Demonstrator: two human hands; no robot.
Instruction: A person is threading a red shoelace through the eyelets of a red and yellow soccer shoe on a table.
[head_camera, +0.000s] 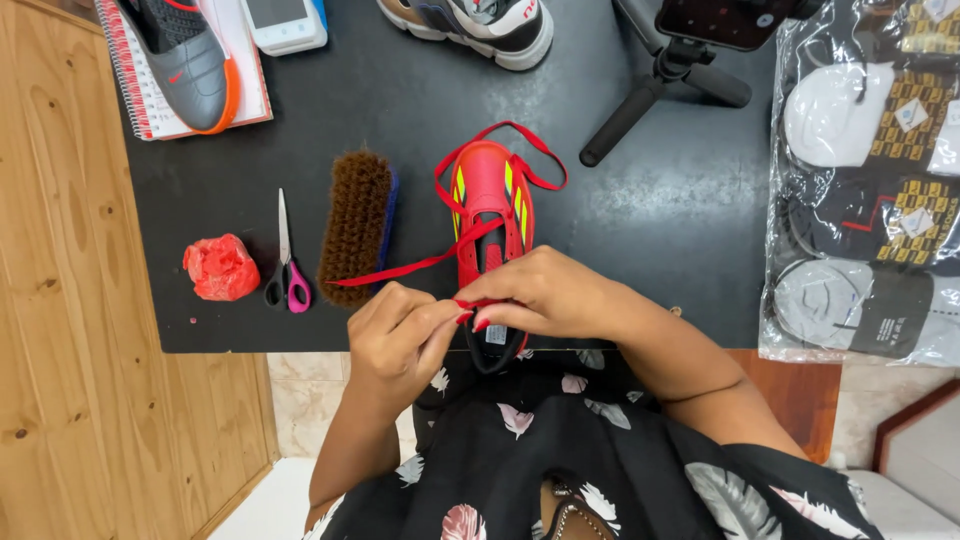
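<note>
**Red shoe and lace worked at the near edge of the worktop**

The black worktop carries everything, with open dark surface to the right of the shoe as far as the bagged insoles and tripod. Its near edge runs under the hands — beyond it lie the lap and tiled floor.

The red shoe sits toe-away near the middle, its heel at that near edge. It is judged light and fairly soft in the upper, firmer at the sole; the sides of the heel would offer the surest hold.

The red lace is limp and thin, trailing left over the brush and looping by the toe — snagging on the bristles is likely.

The right hand is closed over the shoe's throat, its grip pinching lace. The left hand is closed too, fingertips nipping the lace end just beside it.

Scissors and a red crumpled wad lie well left.
</note>
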